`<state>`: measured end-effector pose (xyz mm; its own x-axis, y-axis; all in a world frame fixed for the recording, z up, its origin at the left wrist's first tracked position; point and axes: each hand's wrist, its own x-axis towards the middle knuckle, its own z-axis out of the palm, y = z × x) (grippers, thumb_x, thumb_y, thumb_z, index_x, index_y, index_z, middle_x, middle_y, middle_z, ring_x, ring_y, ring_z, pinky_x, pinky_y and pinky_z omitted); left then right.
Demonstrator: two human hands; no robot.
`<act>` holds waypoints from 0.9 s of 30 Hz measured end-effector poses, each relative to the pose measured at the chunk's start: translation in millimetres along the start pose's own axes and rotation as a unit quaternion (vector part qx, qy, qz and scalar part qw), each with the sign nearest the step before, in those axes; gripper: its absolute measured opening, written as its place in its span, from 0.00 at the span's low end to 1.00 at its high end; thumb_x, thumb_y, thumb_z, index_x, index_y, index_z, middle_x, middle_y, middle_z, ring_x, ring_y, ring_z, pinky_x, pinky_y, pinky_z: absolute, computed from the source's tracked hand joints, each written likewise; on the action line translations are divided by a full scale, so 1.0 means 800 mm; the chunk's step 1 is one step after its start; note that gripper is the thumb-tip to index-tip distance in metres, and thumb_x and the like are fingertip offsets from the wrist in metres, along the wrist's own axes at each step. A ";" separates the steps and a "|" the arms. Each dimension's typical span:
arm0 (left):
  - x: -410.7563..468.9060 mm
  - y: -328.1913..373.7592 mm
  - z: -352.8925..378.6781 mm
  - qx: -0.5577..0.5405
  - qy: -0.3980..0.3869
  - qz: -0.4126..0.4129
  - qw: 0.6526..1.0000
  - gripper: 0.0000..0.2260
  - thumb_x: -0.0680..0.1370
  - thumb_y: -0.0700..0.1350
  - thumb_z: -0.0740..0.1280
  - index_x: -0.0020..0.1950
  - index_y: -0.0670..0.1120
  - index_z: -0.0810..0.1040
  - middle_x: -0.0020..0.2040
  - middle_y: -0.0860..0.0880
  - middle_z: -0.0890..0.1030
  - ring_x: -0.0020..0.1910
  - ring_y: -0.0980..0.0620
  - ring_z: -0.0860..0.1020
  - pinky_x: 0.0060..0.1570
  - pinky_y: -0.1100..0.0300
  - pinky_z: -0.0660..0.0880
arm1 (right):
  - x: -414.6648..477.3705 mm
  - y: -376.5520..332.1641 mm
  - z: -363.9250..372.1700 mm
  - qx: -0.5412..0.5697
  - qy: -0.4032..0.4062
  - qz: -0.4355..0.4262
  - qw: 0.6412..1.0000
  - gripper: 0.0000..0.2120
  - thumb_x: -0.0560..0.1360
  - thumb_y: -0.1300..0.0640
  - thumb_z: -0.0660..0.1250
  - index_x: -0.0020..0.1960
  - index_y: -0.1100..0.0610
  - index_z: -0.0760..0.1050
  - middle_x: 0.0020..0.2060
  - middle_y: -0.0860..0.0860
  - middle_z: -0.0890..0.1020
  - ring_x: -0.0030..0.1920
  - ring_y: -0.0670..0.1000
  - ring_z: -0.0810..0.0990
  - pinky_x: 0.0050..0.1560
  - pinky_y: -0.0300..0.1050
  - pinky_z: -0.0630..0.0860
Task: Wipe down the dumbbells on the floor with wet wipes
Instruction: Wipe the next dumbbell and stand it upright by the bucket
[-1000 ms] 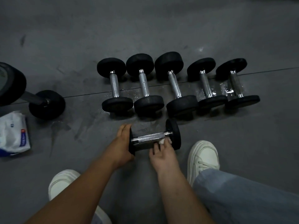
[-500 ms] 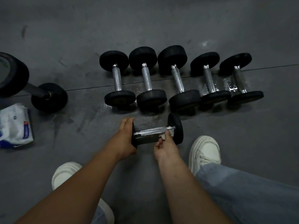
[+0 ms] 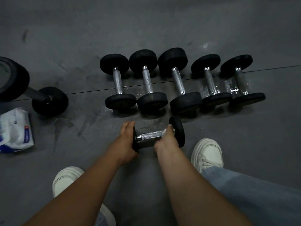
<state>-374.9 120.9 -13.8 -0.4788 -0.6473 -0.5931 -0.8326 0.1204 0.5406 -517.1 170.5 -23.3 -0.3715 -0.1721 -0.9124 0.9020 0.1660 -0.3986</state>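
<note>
A small dumbbell [image 3: 150, 135] with black ends and a knurled chrome handle lies crosswise on the grey floor in front of me. My left hand [image 3: 125, 141] holds its left black end, fingers over the top. My right hand [image 3: 166, 140] pinches a white wet wipe [image 3: 164, 131] against the right end of the handle, beside the right weight [image 3: 178, 132]. Most of the wipe is hidden under my fingers.
A row of several dumbbells [image 3: 178, 82] lies just beyond, with wet patches on the floor near the right ones. A bigger dumbbell [image 3: 48, 100] and a wet wipe pack [image 3: 15, 129] are at the left. My white shoes [image 3: 208, 152] flank the dumbbell.
My right hand has slid the wipe along the handle to its right end, next to the weight. My left hand stays on the left end.
</note>
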 end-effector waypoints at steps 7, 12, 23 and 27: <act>-0.002 0.000 0.000 -0.003 0.002 -0.002 1.000 0.54 0.64 0.38 0.79 0.80 0.50 0.47 0.79 0.54 0.44 0.73 0.46 0.66 0.66 0.59 0.68 | 0.002 0.017 -0.006 0.026 0.087 0.021 0.996 0.15 0.74 0.43 0.69 0.45 0.55 0.75 0.32 0.49 0.76 0.25 0.43 0.70 0.21 0.34 0.62; -0.002 -0.001 0.000 0.001 -0.003 -0.005 1.000 0.55 0.63 0.39 0.79 0.80 0.51 0.46 0.79 0.55 0.43 0.73 0.45 0.65 0.67 0.52 0.70 | 0.010 0.018 -0.003 -0.010 0.098 -0.023 0.995 0.16 0.73 0.43 0.71 0.40 0.55 0.75 0.36 0.50 0.78 0.33 0.46 0.74 0.29 0.38 0.67; 0.001 -0.004 0.001 -0.001 -0.002 0.000 1.000 0.55 0.63 0.38 0.79 0.80 0.51 0.47 0.79 0.55 0.44 0.71 0.45 0.67 0.63 0.57 0.71 | -0.011 0.030 -0.046 0.030 0.059 0.053 0.996 0.13 0.78 0.59 0.54 0.35 0.51 0.61 0.28 0.48 0.63 0.25 0.46 0.61 0.25 0.34 0.58; 0.001 -0.008 0.004 0.006 0.004 0.003 1.000 0.55 0.62 0.39 0.79 0.80 0.51 0.48 0.79 0.55 0.45 0.69 0.45 0.70 0.63 0.55 0.73 | 0.004 0.007 -0.018 0.068 0.059 0.057 0.994 0.17 0.75 0.71 0.49 0.36 0.53 0.66 0.30 0.48 0.65 0.30 0.46 0.63 0.30 0.37 0.57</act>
<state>-371.1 122.4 -19.6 -0.4807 -0.6529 -0.5853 -0.8337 0.1334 0.5359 -516.2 184.8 -30.3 -0.2813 -0.0427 -0.9587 0.9581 0.0434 -0.2831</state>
